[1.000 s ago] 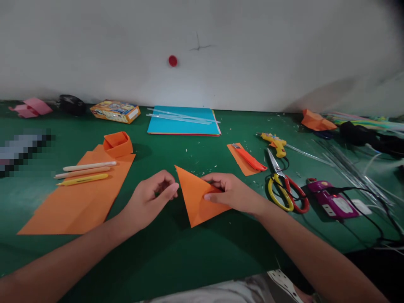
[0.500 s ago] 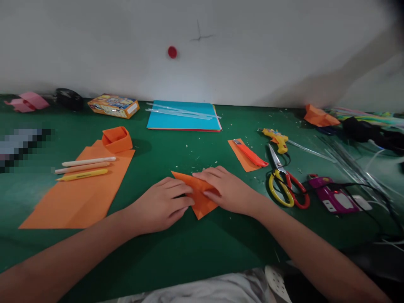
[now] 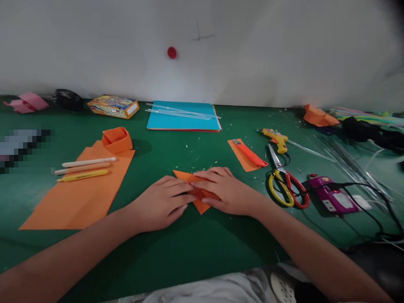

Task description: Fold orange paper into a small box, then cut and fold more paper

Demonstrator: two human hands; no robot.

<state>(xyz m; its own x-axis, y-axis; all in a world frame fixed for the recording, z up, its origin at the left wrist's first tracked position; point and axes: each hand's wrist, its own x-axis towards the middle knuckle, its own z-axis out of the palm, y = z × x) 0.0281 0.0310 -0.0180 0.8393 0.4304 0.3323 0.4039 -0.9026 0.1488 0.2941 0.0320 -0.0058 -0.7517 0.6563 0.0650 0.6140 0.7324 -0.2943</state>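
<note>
A small piece of folded orange paper lies on the green table in front of me, mostly covered by my fingers. My left hand presses on its left part, fingertips reaching over the paper. From the other side my right hand grips it, fingers laid across the top and thumb near the lower edge. The fingertips of both hands meet near the paper's middle. One point sticks out at the upper left and another toward me; the rest of the fold is hidden.
To the left, orange sheets carry several pens and a folded orange ring. Blue sheets lie at the back. Right of my hands are an orange cutter, scissors, a yellow glue gun and a purple power socket.
My left hand has come right from beside the paper onto it. The paper has been folded smaller, and my right fingers have slid left across it.
</note>
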